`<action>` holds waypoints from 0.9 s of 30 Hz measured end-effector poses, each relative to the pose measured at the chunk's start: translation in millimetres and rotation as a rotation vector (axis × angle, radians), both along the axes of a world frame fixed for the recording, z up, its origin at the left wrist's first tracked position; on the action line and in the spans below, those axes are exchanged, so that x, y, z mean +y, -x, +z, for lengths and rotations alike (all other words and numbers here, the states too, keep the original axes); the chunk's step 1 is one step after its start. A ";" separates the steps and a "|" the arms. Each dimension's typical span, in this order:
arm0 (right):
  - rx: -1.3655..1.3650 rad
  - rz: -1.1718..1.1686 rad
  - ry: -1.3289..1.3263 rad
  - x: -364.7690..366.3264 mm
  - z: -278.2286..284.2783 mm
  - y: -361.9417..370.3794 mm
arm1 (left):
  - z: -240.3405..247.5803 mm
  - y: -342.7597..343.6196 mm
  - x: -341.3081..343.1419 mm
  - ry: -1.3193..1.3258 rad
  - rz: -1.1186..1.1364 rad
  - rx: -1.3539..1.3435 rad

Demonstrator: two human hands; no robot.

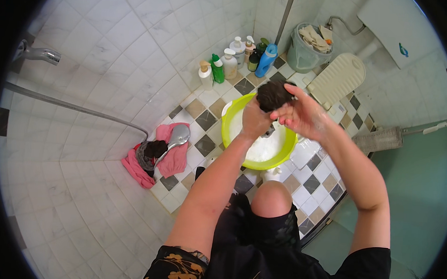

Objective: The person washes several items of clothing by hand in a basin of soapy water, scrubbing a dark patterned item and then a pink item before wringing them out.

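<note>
Both hands wring a dark, sodden cloth (274, 94) directly above a round lime-green plastic basin (230, 131) of sudsy white water. The left hand (255, 120) clamps the bundle from below; the right hand (299, 115), fingers curled, closes over its top. A ribbed cream washboard (337, 79) leans beyond the basin.

A home bathroom, seemingly: tiled walls (113, 40), shower head (176, 137), soap bottles (229, 62), washboard (336, 79).

Bright even daylight, soft shadows, strong fisheye edge bending.
</note>
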State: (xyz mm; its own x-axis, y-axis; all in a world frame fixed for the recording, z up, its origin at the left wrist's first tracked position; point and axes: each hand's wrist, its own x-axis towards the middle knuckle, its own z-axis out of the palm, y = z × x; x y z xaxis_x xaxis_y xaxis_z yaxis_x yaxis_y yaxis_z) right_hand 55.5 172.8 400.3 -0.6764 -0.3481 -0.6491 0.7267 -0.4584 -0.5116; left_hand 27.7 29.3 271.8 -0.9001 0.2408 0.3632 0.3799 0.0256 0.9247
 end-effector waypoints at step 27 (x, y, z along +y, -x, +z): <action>0.817 0.070 -0.014 11.0 -32.5 89.0 | 59.6 -17.2 -9.3 -1.056 -1.025 -1.045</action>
